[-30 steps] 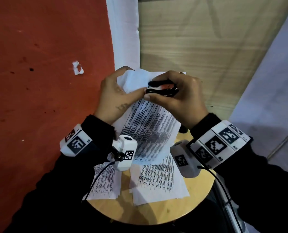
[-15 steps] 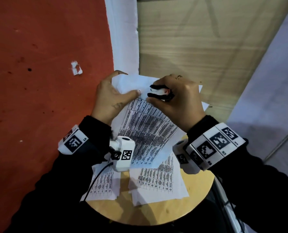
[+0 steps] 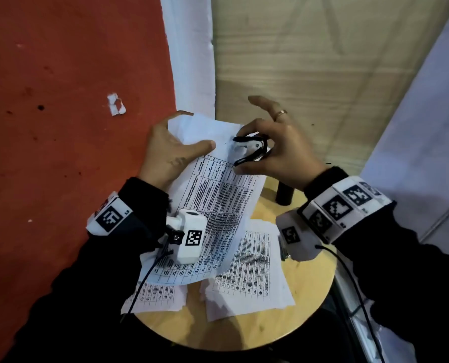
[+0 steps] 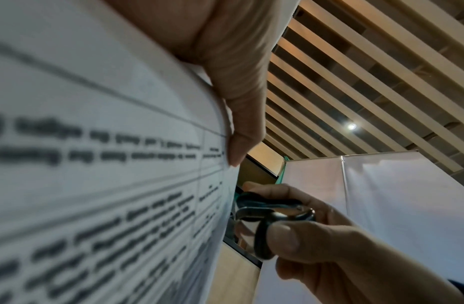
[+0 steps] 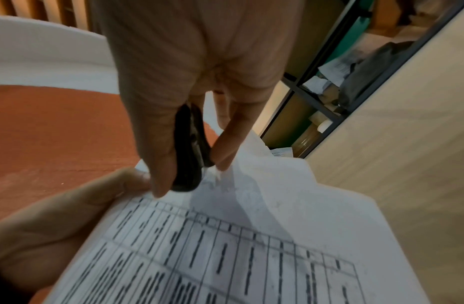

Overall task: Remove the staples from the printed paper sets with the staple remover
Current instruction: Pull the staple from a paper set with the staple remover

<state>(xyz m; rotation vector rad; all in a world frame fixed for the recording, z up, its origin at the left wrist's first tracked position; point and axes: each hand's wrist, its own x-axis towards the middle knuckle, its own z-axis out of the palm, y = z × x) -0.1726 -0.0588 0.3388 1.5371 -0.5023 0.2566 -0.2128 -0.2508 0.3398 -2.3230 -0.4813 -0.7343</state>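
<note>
A printed paper set covered in table text is held up above a small round table. My left hand pinches its top left corner, thumb on the front and fingers behind. My right hand holds a black staple remover between thumb and forefinger at the sheet's top edge, its jaws standing apart; the other fingers are spread. The left wrist view has the paper set close up, with the staple remover beside its edge. In the right wrist view the staple remover points down at the paper set.
Two more printed paper sets lie on the round wooden table. A black cylinder stands at the table's far edge. Beyond are a red floor with a white scrap, and a pale wood panel.
The right hand's grip has loosened: the staple remover's jaws have sprung apart and the outer fingers have spread. The paper and both hands have shifted slightly right.
</note>
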